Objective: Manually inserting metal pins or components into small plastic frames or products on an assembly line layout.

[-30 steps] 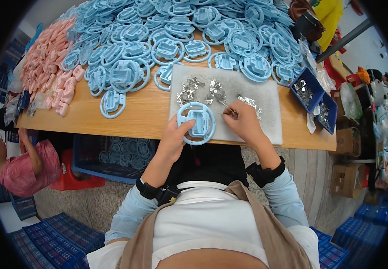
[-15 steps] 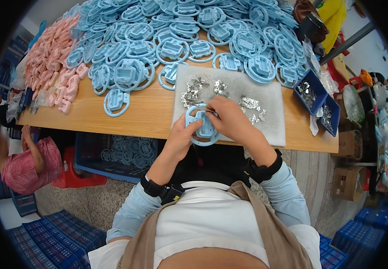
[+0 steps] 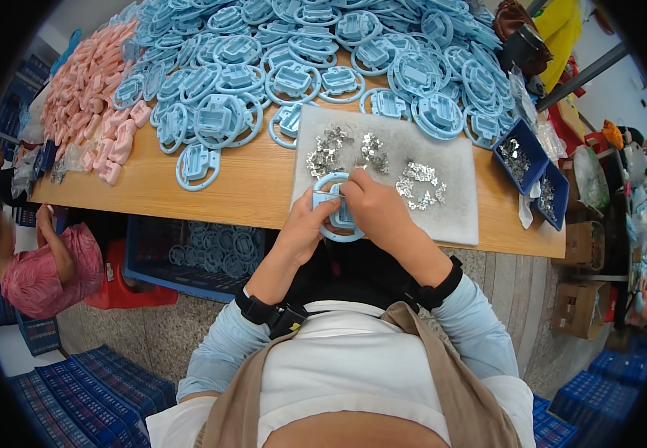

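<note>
Over the front edge of the pad, my left hand [image 3: 301,226] grips a light-blue plastic steering-wheel-shaped part [image 3: 344,237], thumb on its face. My right hand [image 3: 374,207] is closed over the part's right side, fingertips pinched on what look like thin metal tweezers [image 3: 328,193]; the tip lies across the part's upper middle. Whether a metal piece sits at the tip is too small to tell. Just beyond my hands, small silvery metal pieces [image 3: 329,153] lie in loose clusters on the grey-white foam pad [image 3: 454,209].
A large heap of blue parts [image 3: 293,80] covers the table's far side, with pink plastic pieces [image 3: 84,97] at left. Two blue bins [image 3: 521,153] of metal bits stand at right. Below the table is a blue crate [image 3: 144,257]; a person in pink [image 3: 54,261] sits at left.
My right hand has shifted slightly left, and the metal tool now lies more across the blue part. My left hand keeps its hold on the part.
</note>
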A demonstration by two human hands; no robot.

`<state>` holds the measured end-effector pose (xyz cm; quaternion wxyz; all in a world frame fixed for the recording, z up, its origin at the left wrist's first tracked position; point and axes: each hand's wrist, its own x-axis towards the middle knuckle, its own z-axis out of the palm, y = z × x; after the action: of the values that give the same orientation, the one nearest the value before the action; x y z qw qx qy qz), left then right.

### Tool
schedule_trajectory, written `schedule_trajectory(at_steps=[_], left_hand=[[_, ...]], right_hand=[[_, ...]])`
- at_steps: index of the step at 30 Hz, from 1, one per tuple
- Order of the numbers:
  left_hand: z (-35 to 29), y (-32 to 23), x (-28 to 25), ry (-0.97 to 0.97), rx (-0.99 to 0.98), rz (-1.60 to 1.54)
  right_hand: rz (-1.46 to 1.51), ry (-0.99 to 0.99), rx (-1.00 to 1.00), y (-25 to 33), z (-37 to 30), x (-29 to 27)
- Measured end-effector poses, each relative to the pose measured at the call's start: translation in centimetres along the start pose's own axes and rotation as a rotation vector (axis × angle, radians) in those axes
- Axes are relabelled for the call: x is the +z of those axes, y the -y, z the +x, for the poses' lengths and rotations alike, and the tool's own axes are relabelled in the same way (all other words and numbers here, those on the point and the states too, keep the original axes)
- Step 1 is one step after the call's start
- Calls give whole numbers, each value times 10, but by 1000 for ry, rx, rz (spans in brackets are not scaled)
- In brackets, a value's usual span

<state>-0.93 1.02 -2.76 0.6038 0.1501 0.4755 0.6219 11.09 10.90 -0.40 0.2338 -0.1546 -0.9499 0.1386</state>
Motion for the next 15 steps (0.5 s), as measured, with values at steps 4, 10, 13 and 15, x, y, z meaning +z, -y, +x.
schedule_trajectory(at_steps=[4, 10, 13, 15], left_hand=[[1, 1, -1, -1, 9, -29], [1, -2, -2, 37, 19, -55], [4, -2, -4, 53, 27, -72], [3, -2, -5, 50, 22, -78]], right_hand=[[-70, 13, 18, 5, -13, 1], [14, 123, 103, 4, -17, -12], [109, 58, 104, 0, -14, -11], [111, 38, 122, 2, -13, -10]])
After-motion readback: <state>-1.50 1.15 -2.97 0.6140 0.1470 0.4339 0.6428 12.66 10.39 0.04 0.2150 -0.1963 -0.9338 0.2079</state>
